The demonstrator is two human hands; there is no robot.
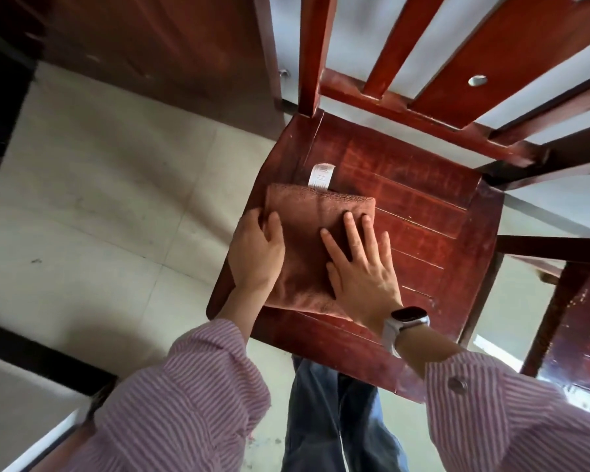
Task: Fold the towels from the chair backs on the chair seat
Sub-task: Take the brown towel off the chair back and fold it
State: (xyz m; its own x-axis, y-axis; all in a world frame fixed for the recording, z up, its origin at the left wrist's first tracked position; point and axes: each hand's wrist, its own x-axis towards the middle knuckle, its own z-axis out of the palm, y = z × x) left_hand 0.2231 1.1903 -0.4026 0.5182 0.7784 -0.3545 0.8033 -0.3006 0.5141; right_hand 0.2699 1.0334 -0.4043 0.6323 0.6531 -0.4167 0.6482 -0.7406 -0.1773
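Brown towel folded to a small rectangle, lying flat on chair seat, toward seat's left-front part. White label sticks out from towel's far edge. Left hand on towel's left edge, fingers relaxed. Right hand flat on towel's right half, fingers straight & spread, pressing down. White watch on right wrist.

Brown towel of nubby matt terry cloth; chair seat of glossy, scuffed red-brown wood; floor of smooth pale tile.
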